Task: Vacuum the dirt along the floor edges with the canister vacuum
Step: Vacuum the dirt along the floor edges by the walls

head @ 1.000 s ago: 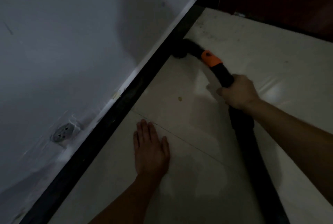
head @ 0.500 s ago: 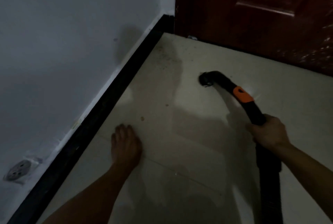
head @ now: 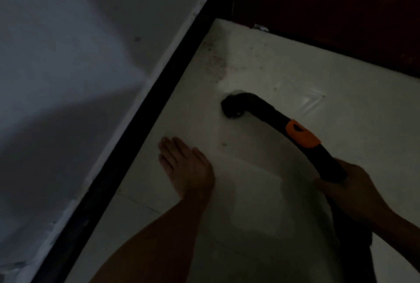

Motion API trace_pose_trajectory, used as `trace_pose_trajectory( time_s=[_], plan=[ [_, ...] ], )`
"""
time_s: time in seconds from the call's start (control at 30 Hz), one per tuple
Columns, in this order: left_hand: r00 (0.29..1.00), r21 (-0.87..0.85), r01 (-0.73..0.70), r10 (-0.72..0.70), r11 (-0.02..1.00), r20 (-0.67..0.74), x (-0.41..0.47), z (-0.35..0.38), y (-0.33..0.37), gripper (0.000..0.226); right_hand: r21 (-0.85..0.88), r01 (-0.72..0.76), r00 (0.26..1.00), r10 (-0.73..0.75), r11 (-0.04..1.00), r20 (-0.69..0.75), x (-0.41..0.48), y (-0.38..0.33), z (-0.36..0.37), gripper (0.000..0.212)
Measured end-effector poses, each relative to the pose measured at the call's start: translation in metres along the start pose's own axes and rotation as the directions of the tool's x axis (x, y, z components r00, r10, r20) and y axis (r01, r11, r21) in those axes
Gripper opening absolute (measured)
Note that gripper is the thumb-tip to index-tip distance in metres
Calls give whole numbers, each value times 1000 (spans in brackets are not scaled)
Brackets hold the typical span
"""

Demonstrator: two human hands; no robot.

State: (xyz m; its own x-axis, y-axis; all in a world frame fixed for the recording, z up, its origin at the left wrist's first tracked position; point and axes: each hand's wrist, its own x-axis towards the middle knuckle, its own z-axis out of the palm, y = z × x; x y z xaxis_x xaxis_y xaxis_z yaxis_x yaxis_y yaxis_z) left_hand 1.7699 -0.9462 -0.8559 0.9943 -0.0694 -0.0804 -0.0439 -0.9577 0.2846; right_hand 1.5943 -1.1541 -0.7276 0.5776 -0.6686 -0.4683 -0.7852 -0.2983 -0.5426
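— Down on the tile, near the skirting, what are the fingers doing?

— The fingers [head: 168, 149] of the left hand [head: 186, 166] lie straight and close together, palm flat on the floor [head: 295, 73], tips pointing far and left. They hold nothing. I judge the hand to be a prop, taking weight while the person leans low.

— And the other?

— The right hand [head: 347, 189] is curled round the black vacuum tube [head: 272, 113], just on the near side of the orange collar [head: 301, 133]. A grip that far forward should give fine steering of the tip.

— Where is the tip?

— The nozzle [head: 231, 106] sits on the pale tile or just over it; I cannot tell which. It is apart from the black skirting board [head: 145, 123] on the left. It is also short of the dirt [head: 216, 59], a dark speckled patch in the far corner where the skirting meets the brown door [head: 329, 21].

— So the edge is not yet done?

— By my reading, no. That patch waits to be reached, and one small speck [head: 223, 144] lies between the nozzle and the left hand.

— Any container, a bin, the canister?

— None shows. The tube runs off near and right behind the right forearm, so the canister and whatever it holds are out of sight.

— And above the skirting?

— Grey wall [head: 79, 55], dim.
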Motion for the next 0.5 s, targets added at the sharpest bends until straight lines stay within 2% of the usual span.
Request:
trace_pose_trajectory(
  time_s=[0.17, 0.3, 0.37, 0.5],
  plan=[
    [999, 19, 27, -27, 999, 42, 0, 0, -4, 62, 29, -86, 987, 89, 996, -131, 50, -38, -9, 13],
    [997, 20, 49, -50, 999, 58, 1, -2, -1, 62, 62, -90, 973, 101, 994, -206, 86, -74, -19, 17],
    [996, 13, 36, -37, 999, 77, -1, -3, -3, 62, 47, -94, 983, 100, 995, -155, 82, -83, -22, 15],
    [995, 10, 45, -46, 999, 88, 2, -3, -3, 63, -49, -20, 999, 21, 999, 35, 59, -73, -17, 18]
  ],
)
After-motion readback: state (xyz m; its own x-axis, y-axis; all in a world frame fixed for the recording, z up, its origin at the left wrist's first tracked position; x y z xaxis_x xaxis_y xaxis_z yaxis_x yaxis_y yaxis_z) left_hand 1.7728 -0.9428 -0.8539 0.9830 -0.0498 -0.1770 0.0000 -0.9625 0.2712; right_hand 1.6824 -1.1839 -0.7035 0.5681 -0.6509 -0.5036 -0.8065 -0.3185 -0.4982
